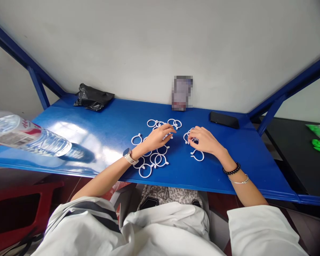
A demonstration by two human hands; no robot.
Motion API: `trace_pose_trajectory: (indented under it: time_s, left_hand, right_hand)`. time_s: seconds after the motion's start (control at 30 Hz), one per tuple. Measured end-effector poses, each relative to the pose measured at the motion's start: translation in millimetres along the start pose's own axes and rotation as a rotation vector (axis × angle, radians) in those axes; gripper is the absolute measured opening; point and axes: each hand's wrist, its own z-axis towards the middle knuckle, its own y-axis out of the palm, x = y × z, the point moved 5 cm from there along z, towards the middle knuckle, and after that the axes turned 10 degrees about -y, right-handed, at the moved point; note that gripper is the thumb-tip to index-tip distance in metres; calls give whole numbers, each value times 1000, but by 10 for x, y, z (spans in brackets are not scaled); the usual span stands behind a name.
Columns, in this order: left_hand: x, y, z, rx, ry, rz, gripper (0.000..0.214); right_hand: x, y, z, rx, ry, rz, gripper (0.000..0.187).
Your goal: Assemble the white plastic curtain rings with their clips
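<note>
Several white plastic rings (154,160) lie scattered on the blue table (101,131). My left hand (157,138), a watch on its wrist, rests palm down over the ring pile with fingers curled onto one ring. My right hand (204,139), with a bead bracelet and a thin bangle on its wrist, pinches a small cluster of rings (188,137) at its fingertips. One single ring (197,155) lies just under the right wrist.
A clear water bottle (29,137) lies on its side at the table's left edge. A black plastic bag (93,97) sits at the back left, a dark phone (224,120) at the back right, a blurred card (181,93) against the wall. Green items (318,144) lie on the neighbouring black surface.
</note>
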Motion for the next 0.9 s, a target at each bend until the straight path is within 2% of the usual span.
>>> trace_pose_trajectory:
  time_s: [0.2, 0.27, 0.37, 0.43, 0.57, 0.77, 0.9]
  left_hand:
    - [-21, 10, 0, 53, -20, 150, 23]
    - [-31, 6, 2, 66, -32, 159, 22]
    - [-35, -2, 2, 75, -38, 161, 22]
    - [-33, -9, 2, 80, -41, 164, 22]
    - [-37, -10, 2, 85, -42, 168, 21]
    - [-47, 22, -6, 63, -26, 167, 21]
    - [-52, 7, -8, 90, -73, 101, 22]
  right_hand:
    - [103, -33, 121, 158, 30, -9, 26]
    - [173, 35, 245, 121, -10, -42, 36]
    - [283, 180, 478, -6, -84, -87, 47]
    - [357, 253, 626, -58, -104, -95, 43]
    - [463, 332, 802, -72, -118, -78, 29]
    - [530, 366, 762, -4, -114, -24, 20]
    - [445, 294, 681, 70, -88, 88, 24]
